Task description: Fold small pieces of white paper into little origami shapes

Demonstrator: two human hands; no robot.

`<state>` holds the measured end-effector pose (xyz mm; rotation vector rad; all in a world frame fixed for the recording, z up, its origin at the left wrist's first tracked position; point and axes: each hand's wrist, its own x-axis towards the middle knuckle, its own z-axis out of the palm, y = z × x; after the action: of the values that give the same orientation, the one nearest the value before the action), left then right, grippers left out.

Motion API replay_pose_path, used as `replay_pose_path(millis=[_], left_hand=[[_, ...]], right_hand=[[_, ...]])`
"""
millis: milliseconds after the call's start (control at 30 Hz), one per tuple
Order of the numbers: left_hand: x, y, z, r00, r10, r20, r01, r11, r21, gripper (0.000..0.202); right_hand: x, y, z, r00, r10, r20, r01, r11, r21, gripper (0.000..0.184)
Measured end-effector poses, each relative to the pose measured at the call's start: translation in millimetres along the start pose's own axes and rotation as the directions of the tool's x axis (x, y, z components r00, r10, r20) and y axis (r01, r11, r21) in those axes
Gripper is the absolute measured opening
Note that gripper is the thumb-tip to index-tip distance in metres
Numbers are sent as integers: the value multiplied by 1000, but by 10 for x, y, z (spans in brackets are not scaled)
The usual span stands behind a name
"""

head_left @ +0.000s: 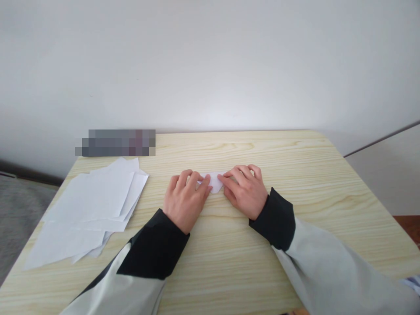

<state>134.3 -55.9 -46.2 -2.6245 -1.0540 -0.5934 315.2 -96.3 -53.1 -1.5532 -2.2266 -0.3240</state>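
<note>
A small folded piece of white paper (215, 182) lies on the light wooden table (295, 175), near its middle. My left hand (185, 199) rests on the paper's left end, fingers together and pressing down on it. My right hand (244, 190) covers the right end, fingertips pressed onto the paper. Both hands hide most of the piece; only a small strip shows between them.
A loose stack of white paper sheets (92, 210) lies on the table's left side. A blurred dark object (114, 142) sits at the back left edge. A pale wall stands behind the table. The floor shows at the far left and right.
</note>
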Motion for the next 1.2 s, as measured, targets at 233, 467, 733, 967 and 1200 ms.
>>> replay_pose_path(millis=[233, 467, 733, 967, 1200], left_hand=[[-43, 46, -23, 996, -83, -22, 84, 995, 51, 19], [-39, 42, -38, 995, -95, 4, 95, 993, 76, 22], [-4, 46, -52, 997, -40, 68, 34, 996, 81, 25], [-39, 44, -92, 994, -98, 53, 91, 988, 124, 22], [-20, -79, -49, 987, -157, 32, 155, 987, 37, 19]], right_hand=[[-108, 18, -6, 997, 67, -42, -69, 997, -44, 20], [-82, 16, 14, 996, 70, -57, -74, 995, -60, 17], [-21, -55, -40, 995, 76, 66, -72, 995, -63, 29], [-27, -36, -21, 997, 74, -6, -75, 993, -92, 22], [-19, -10, -9, 987, 159, 11, -159, 986, 50, 16]])
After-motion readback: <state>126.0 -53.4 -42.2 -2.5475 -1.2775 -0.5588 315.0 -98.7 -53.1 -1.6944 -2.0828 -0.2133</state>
